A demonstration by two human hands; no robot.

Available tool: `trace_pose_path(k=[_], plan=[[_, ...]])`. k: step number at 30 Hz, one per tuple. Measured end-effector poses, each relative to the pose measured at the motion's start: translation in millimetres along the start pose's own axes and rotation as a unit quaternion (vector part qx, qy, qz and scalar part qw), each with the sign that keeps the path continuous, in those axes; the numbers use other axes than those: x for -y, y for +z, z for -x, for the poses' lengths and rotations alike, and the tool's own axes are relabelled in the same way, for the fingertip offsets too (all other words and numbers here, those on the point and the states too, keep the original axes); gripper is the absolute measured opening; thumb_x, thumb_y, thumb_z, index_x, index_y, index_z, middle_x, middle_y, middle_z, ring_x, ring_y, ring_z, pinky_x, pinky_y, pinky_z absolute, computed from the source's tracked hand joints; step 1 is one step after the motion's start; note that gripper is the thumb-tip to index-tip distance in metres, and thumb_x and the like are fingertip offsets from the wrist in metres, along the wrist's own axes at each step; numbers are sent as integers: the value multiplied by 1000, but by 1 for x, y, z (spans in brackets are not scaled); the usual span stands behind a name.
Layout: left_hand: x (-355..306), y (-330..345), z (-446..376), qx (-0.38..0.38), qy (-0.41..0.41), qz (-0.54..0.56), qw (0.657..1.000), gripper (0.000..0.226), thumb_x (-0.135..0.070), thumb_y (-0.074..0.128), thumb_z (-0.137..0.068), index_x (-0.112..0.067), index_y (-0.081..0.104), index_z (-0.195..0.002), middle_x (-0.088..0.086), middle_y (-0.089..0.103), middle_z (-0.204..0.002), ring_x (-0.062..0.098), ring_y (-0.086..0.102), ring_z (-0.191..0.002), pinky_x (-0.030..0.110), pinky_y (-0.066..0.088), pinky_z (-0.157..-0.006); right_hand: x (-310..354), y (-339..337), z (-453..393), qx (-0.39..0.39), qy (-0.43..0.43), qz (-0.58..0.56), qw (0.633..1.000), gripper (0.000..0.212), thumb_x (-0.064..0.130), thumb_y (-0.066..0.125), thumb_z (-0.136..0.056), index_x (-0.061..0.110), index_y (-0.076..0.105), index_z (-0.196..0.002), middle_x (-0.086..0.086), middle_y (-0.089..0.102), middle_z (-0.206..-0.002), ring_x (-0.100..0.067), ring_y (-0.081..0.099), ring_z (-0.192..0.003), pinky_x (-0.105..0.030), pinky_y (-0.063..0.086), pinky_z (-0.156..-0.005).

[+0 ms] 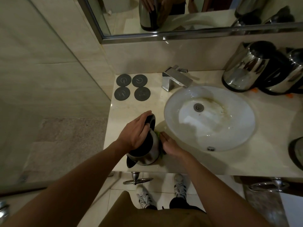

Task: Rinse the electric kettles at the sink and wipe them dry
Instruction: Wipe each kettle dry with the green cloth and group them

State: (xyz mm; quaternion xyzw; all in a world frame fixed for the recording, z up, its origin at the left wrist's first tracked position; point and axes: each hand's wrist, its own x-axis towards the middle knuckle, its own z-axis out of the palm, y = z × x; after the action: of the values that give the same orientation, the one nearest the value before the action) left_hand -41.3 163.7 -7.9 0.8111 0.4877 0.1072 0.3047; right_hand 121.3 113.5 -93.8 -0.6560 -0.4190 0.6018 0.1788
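Bathroom vanity, beige stone counter under a framed mirror; dim light. White oval sink, basin stained brown near the drain, chrome faucet at its back-left.

Steel kettle with black lid and spout stands on the counter just left of the sink, near the front edge. Left hand lies over the lid and handle top, fingers curled round the handle. Right hand is flat against the kettle's right side, fingers straight and together, pressing a green cloth to the steel; only slivers of cloth visible.

Four round dark kettle bases sit in a two-by-two block at back-left, each with a pale ring mark; no readable text. Two more steel kettles stand touching at back-right; no brand or label legible on any of them.
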Motion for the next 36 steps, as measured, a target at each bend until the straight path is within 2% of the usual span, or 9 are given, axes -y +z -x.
trace_pose_path(k=[3, 8, 12, 16, 23, 28, 31, 34, 36], plan=[[0, 1, 0, -6, -2, -1, 1000, 52, -32, 32, -98, -17, 34, -147, 6, 46, -149, 25, 51, -128, 35, 41, -106, 1, -1, 2, 18, 29, 14, 999, 51, 46, 25, -106, 28, 31, -154, -5, 37, -157, -30, 38, -141, -46, 33, -116], [0, 1, 0, -6, 0, -5, 1000, 52, -32, 31, -98, -16, 34, -148, 5, 46, -149, 23, 50, -129, 31, 39, -106, 14, -5, 27, 4, -44, -48, 998, 32, 32, 33, -108, 29, 52, -135, 7, 56, -122, -15, 52, -118, -31, 42, -98], [-1, 0, 1, -3, 1, -5, 1000, 53, -32, 31, -97, -16, 34, -147, 6, 46, -149, 24, 51, -128, 31, 39, -105, 43, -26, 22, 35, -54, 85, 994, 22, 29, 38, -106, 24, 58, -98, 4, 60, -88, -13, 56, -80, -27, 41, -67], [-2, 0, 2, -4, 5, 0, 1000, 54, -33, 31, -97, -14, 34, -147, 7, 46, -148, 24, 52, -126, 34, 42, -105, 63, -34, 7, 64, -37, 152, 986, 18, 8, 40, -93, 8, 56, -83, -14, 59, -88, -26, 53, -79, -35, 40, -68], [-2, 0, 1, -4, 7, 2, 1000, 55, -34, 31, -97, -14, 34, -148, 7, 44, -150, 26, 54, -123, 31, 42, -101, 48, -25, -17, 56, 6, 105, 993, 34, 24, 45, -104, -1, 66, -115, -23, 69, -106, -33, 62, -82, -36, 49, -71], [-1, 0, -1, -1, 8, 5, 1000, 54, -34, 31, -97, -14, 35, -146, 5, 44, -150, 25, 54, -123, 29, 41, -99, 30, -19, -27, 35, 8, 80, 996, 29, 29, 45, -105, 18, 65, -88, -8, 61, -71, -21, 53, -52, -30, 46, -51], [0, 0, 0, -2, 14, 4, 1000, 53, -34, 31, -96, -14, 36, -145, 5, 44, -149, 25, 55, -119, 29, 43, -96, 22, -14, -23, 6, -5, 47, 999, 29, 32, 46, -104, 14, 67, -103, -5, 62, -91, -19, 57, -65, -28, 45, -55], [1, 0, -1, -5, 14, 2, 1000, 51, -34, 31, -96, -16, 36, -144, 4, 44, -148, 25, 57, -116, 35, 47, -95, 15, -3, -7, -24, -37, -41, 998, 29, 35, 45, -104, 21, 63, -122, -3, 61, -122, -23, 61, -105, -33, 49, -83], [1, 1, -1, -6, 16, 0, 1000, 49, -33, 32, -97, -17, 37, -142, 3, 45, -147, 27, 58, -112, 40, 49, -93, 15, 8, 10, -61, -86, -91, 990, 25, 29, 43, -106, 22, 61, -122, -1, 61, -122, -18, 58, -114, -35, 48, -96]])
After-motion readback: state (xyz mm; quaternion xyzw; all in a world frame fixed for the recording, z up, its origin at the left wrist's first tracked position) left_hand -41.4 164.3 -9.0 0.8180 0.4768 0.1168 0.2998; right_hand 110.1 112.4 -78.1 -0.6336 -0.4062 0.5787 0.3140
